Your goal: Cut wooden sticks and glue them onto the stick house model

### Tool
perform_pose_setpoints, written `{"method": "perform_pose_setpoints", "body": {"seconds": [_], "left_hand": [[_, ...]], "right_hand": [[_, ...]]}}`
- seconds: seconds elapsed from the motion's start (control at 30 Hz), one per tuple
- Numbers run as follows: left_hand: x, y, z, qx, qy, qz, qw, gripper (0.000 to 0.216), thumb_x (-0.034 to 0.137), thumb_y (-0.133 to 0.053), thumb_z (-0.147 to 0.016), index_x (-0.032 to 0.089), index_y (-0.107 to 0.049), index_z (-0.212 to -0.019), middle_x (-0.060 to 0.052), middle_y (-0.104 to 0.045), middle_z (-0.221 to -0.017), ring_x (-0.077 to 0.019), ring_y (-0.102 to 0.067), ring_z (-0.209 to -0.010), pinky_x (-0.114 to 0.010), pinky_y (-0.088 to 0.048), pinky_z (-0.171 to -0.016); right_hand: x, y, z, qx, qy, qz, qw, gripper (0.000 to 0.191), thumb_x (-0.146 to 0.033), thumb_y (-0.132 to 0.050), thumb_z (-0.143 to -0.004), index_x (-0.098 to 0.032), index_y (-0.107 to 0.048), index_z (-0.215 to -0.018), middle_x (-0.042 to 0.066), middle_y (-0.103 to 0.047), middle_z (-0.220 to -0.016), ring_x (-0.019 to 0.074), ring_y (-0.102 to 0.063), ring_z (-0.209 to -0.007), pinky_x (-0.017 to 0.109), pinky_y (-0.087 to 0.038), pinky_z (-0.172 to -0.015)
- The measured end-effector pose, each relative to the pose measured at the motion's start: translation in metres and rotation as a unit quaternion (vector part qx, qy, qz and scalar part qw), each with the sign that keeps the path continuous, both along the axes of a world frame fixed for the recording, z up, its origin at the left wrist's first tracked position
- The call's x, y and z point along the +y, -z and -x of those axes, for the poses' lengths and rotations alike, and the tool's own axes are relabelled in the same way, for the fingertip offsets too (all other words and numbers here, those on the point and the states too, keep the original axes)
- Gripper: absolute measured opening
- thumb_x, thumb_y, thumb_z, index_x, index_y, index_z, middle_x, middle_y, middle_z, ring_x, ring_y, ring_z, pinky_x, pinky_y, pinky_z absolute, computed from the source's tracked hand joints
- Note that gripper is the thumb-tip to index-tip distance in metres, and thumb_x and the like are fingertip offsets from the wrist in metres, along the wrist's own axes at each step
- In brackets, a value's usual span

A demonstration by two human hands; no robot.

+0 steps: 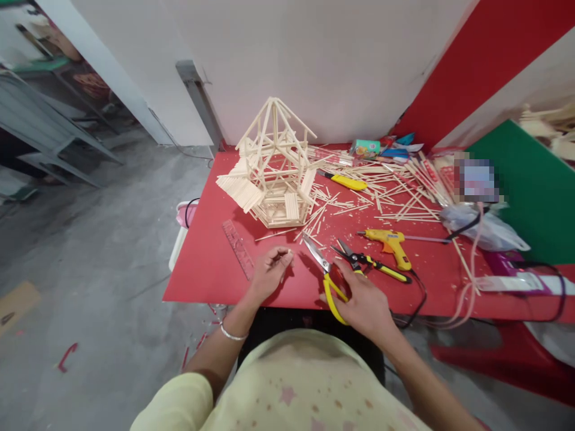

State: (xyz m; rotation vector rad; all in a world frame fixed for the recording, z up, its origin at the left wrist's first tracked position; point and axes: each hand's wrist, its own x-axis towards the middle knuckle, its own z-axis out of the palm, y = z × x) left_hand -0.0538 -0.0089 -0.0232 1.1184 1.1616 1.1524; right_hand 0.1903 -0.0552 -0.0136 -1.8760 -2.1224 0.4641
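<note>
My left hand is closed in a pinch above the red tabletop, with a tiny pale end at the fingertips that looks like a short piece of wooden stick. In my right hand are the yellow handles of a pair of scissors; the blades point away from me and to the left. Just beyond those fingers lie black-and-yellow pliers. A framework of thin wooden sticks, shaped like a small pavilion with a pointed roof frame, stands behind my left hand. Beside that hand lies a clear ruler.
A yellow glue gun with a cable lies right of the pliers. Loose wooden sticks and a yellow cutter knife are spread toward the wall. At the right are a plastic bag and a green board.
</note>
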Motion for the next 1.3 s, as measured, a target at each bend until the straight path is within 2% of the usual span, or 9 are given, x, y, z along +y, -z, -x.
{"method": "perform_pose_setpoints", "body": {"seconds": [0.17,0.3,0.4,0.57,0.87,1.0,1.17,1.3], "left_hand": [[0.0,-0.001,-0.016,0.043,0.019,-0.048,0.998,0.024,0.041,-0.067,-0.089,0.018,-0.073,-0.089,-0.005,-0.072,-0.079,-0.0141,-0.062,-0.066,-0.025,-0.052,-0.062],[0.001,-0.006,-0.022,0.084,0.038,-0.095,0.991,0.02,0.035,-0.066,-0.089,0.019,-0.077,-0.085,-0.006,-0.072,-0.084,-0.0182,-0.066,-0.08,-0.029,-0.052,-0.078],[0.002,-0.007,-0.022,0.094,0.02,-0.101,0.99,0.017,0.032,-0.067,-0.087,0.02,-0.078,-0.082,-0.005,-0.073,-0.084,-0.0187,-0.066,-0.079,-0.029,-0.052,-0.078],[0.003,-0.004,-0.02,0.104,-0.017,-0.126,0.986,0.014,0.027,-0.065,-0.087,0.021,-0.078,-0.083,-0.005,-0.075,-0.088,-0.0197,-0.068,-0.082,-0.03,-0.053,-0.078],[0.005,-0.006,-0.02,0.137,-0.01,-0.178,0.974,0.017,0.018,-0.062,-0.087,0.023,-0.078,-0.083,-0.005,-0.074,-0.083,-0.0189,-0.068,-0.078,-0.031,-0.053,-0.075],[0.005,-0.005,-0.019,0.139,-0.01,-0.196,0.971,0.016,0.02,-0.065,-0.088,0.023,-0.08,-0.081,-0.005,-0.072,-0.078,-0.0186,-0.067,-0.074,-0.03,-0.052,-0.071],[0.003,0.002,-0.02,0.127,-0.016,-0.18,0.975,0.013,0.023,-0.069,-0.087,0.023,-0.081,-0.082,-0.005,-0.072,-0.078,-0.0177,-0.066,-0.074,-0.029,-0.052,-0.072],[0.005,0.005,-0.02,0.109,-0.021,-0.188,0.976,0.013,0.022,-0.069,-0.087,0.02,-0.08,-0.08,-0.005,-0.073,-0.079,-0.0172,-0.067,-0.075,-0.027,-0.053,-0.072]], "right_hand": [[-0.001,-0.012,0.001,0.118,-0.017,0.002,0.993,0.066,-0.049,-0.074,-0.076,-0.021,-0.056,-0.133,0.012,-0.07,-0.11,0.0278,-0.067,-0.098,0.039,-0.053,-0.085],[0.006,-0.011,0.004,0.129,-0.071,0.003,0.989,0.06,-0.042,-0.067,-0.085,-0.021,-0.053,-0.14,0.014,-0.067,-0.12,0.0276,-0.066,-0.105,0.04,-0.052,-0.091],[0.01,-0.011,0.007,0.078,-0.097,0.011,0.992,0.057,-0.04,-0.063,-0.089,-0.026,-0.053,-0.143,0.012,-0.068,-0.116,0.0271,-0.067,-0.1,0.038,-0.052,-0.086],[0.014,-0.015,0.012,0.033,-0.1,0.006,0.994,0.055,-0.044,-0.063,-0.089,-0.029,-0.055,-0.142,0.011,-0.067,-0.114,0.026,-0.067,-0.094,0.034,-0.052,-0.078],[0.016,-0.011,0.011,0.083,-0.114,0.023,0.99,0.056,-0.048,-0.062,-0.091,-0.024,-0.056,-0.14,0.012,-0.068,-0.111,0.0269,-0.068,-0.097,0.036,-0.053,-0.083],[0.016,-0.008,0.011,0.096,-0.11,0.027,0.989,0.054,-0.049,-0.064,-0.09,-0.023,-0.059,-0.136,0.012,-0.071,-0.111,0.026,-0.069,-0.095,0.035,-0.052,-0.085],[0.016,-0.004,0.01,0.115,-0.123,0.048,0.985,0.047,-0.051,-0.06,-0.092,-0.023,-0.063,-0.129,0.009,-0.075,-0.1,0.0228,-0.07,-0.084,0.03,-0.052,-0.076],[0.017,-0.007,0.01,0.089,-0.133,0.049,0.986,0.055,-0.054,-0.061,-0.09,-0.022,-0.058,-0.135,0.011,-0.072,-0.115,0.0251,-0.07,-0.097,0.033,-0.052,-0.083]]}}
